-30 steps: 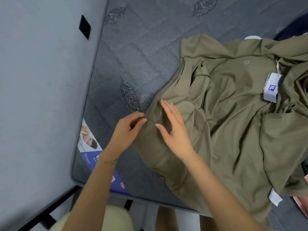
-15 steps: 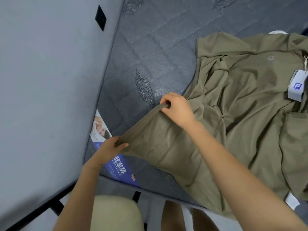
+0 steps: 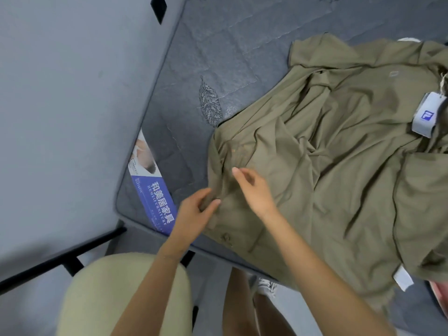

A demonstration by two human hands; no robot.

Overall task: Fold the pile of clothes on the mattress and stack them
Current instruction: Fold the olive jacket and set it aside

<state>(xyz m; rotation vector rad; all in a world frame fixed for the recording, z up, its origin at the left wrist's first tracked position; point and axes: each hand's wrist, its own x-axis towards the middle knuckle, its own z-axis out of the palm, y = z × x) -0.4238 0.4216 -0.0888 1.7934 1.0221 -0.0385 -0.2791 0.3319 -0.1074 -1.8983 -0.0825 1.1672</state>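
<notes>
An olive-green garment point(image 3: 339, 170) lies crumpled across the dark grey quilted mattress point(image 3: 218, 52), with a white-and-blue hang tag point(image 3: 428, 116) near its collar at the right. My left hand point(image 3: 196, 214) pinches a fold of the garment's near-left corner between thumb and fingers. My right hand point(image 3: 254, 187) hovers just right of it over the fabric, fingers loosely extended and holding nothing. A button point(image 3: 226, 237) shows on the hem below my hands.
The mattress corner carries a blue printed label point(image 3: 157, 197) and sits on a black frame point(image 3: 72, 253) against a grey wall point(image 3: 60, 105). A pink item point(image 3: 440, 293) peeks out at the right edge. My knees are below the mattress edge.
Half a second ago both hands held the sleeve stretched between them off the mattress. Now the fabric lies down, the right hand has let go, and the left hand pinches the corner.
</notes>
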